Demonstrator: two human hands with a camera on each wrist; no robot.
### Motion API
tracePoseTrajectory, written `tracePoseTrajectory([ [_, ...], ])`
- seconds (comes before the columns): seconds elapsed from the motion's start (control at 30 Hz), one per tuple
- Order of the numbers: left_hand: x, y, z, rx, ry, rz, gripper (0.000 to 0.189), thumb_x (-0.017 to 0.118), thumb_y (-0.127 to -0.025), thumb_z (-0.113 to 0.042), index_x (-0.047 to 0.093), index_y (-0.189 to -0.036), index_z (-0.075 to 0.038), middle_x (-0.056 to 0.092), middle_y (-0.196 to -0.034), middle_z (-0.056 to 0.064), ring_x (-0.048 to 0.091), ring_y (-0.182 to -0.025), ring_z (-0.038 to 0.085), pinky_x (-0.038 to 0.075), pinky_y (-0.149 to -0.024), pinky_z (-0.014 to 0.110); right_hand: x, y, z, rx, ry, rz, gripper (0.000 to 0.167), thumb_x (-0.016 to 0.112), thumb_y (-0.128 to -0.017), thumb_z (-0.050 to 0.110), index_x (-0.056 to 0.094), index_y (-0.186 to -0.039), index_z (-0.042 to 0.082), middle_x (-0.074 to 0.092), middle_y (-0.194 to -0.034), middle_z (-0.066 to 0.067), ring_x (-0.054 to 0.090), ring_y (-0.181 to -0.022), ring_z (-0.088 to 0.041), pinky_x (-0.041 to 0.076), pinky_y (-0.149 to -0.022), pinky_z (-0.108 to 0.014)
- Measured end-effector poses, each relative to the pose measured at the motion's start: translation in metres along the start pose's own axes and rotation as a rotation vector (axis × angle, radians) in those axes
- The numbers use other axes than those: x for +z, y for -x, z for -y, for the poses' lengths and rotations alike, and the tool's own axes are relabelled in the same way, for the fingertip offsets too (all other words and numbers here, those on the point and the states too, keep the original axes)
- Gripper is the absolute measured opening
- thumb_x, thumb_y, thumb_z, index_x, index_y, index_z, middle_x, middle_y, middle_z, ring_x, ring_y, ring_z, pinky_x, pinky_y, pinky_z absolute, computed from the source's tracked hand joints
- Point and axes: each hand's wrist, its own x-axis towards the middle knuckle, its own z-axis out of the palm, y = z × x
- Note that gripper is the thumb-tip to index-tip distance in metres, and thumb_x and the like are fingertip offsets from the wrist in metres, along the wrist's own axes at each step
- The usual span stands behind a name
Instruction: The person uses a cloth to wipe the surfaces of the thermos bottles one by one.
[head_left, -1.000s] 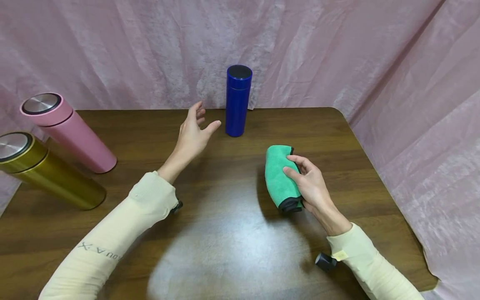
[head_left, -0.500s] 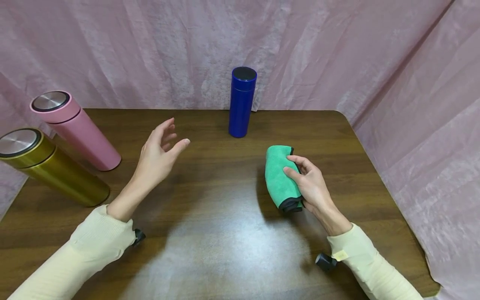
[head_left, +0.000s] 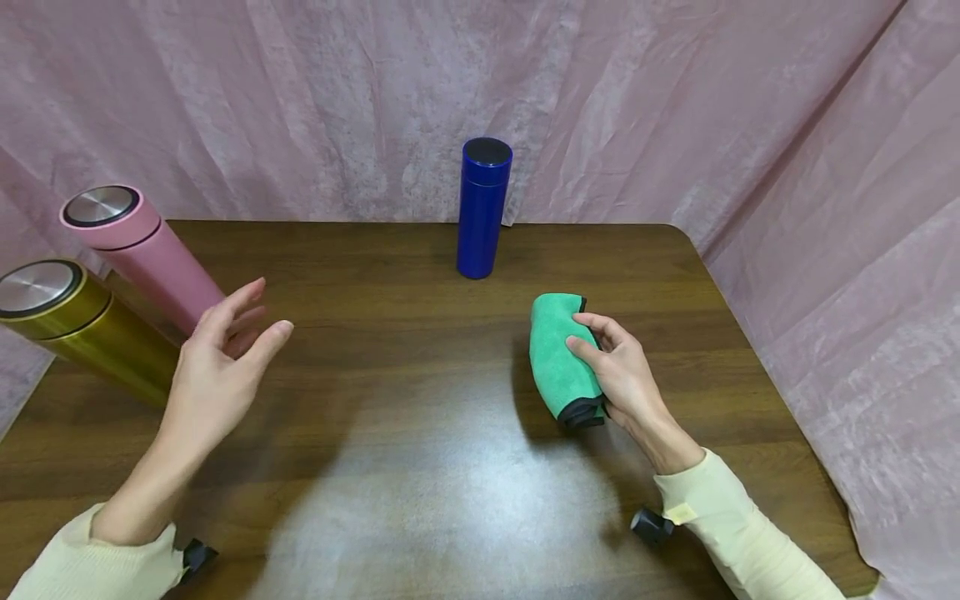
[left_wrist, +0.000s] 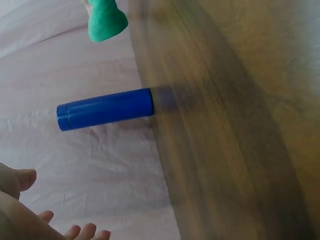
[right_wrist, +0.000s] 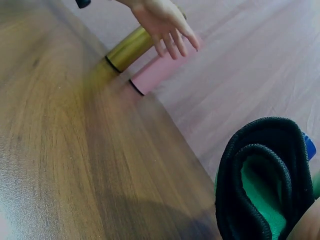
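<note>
A right hand grips a folded green cloth over the right of a glossy wood-grain bench, the empty left hand loosely spread, pink curtains lining far and right edges.

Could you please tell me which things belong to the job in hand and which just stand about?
Likely part of the job:
cloth, held in the right hand

Apparently just standing by:
blue bottle
pink bottle
gold bottle
</note>
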Motion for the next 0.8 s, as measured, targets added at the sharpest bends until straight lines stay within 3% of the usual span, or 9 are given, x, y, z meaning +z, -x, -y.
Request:
tracePoseTrajectory([
  [0.1, -0.007, 0.012, 0.001, -0.018, -0.009, -0.076, 0.058, 0.071, -0.1, -0.02, 0.05, -0.154, -0.018, 0.052, -0.144, 0.009, 0.055, -0.117, -0.005, 0.044, -0.09, 0.003, 0.0, 0.0, 0.0, -0.002, 0.003, 0.001, 0.042, 0.067, -0.101, 0.011, 0.055, -0.141, 0.007, 0.058, -0.132, -0.007, 0.061, -0.099, -0.016, 0.056, -0.076, -0.025],
  [0.17, -0.011, 0.02, 0.001, -0.05, -0.003, -0.128, 0.056, 0.072, -0.099, -0.016, 0.052, -0.152, -0.017, 0.055, -0.137, 0.003, 0.056, -0.113, -0.007, 0.045, -0.09, 0.003, 0.0, 0.0, 0.0, -0.002, 0.003, 0.002, 0.042, 0.066, -0.101, 0.011, 0.055, -0.141, 0.007, 0.057, -0.133, -0.007, 0.061, -0.099, -0.016, 0.056, -0.076, -0.025],
  [0.27, -0.016, 0.028, 0.0, -0.113, 0.031, -0.231, 0.052, 0.073, -0.097, -0.011, 0.058, -0.146, -0.017, 0.059, -0.129, -0.008, 0.059, -0.11, -0.003, 0.046, -0.089, 0.004, 0.001, 0.0, 0.001, -0.004, 0.0, 0.003, 0.042, 0.066, -0.101, 0.011, 0.055, -0.141, 0.007, 0.057, -0.133, -0.007, 0.06, -0.1, -0.016, 0.056, -0.076, -0.025],
  [0.4, -0.026, 0.035, 0.005, -0.166, 0.079, -0.401, 0.042, 0.073, -0.095, -0.007, 0.064, -0.134, -0.017, 0.061, -0.119, -0.01, 0.06, -0.104, 0.003, 0.047, -0.083, 0.004, 0.001, 0.0, 0.002, -0.006, -0.002, 0.005, 0.042, 0.066, -0.101, 0.01, 0.055, -0.142, 0.007, 0.057, -0.132, -0.007, 0.06, -0.1, -0.016, 0.056, -0.076, -0.025],
  [0.63, -0.045, 0.036, 0.02, -0.223, 0.095, -0.628, 0.05, 0.072, -0.093, -0.006, 0.05, -0.137, -0.015, 0.05, -0.118, -0.007, 0.051, -0.105, 0.003, 0.046, -0.085, 0.007, 0.0, 0.001, 0.001, -0.001, 0.007, 0.012, 0.043, 0.066, -0.102, 0.013, 0.054, -0.143, 0.008, 0.056, -0.136, -0.008, 0.06, -0.1, -0.017, 0.056, -0.076, -0.026],
  [0.8, -0.055, 0.031, 0.026, -0.316, 0.078, -0.677, 0.06, 0.073, -0.093, -0.015, 0.039, -0.143, -0.021, 0.04, -0.124, -0.011, 0.042, -0.12, 0.001, 0.04, -0.097, 0.013, -0.001, 0.001, 0.001, -0.003, 0.002, 0.009, 0.042, 0.067, -0.102, 0.013, 0.054, -0.142, 0.008, 0.056, -0.135, -0.008, 0.06, -0.099, -0.017, 0.056, -0.075, -0.026],
])
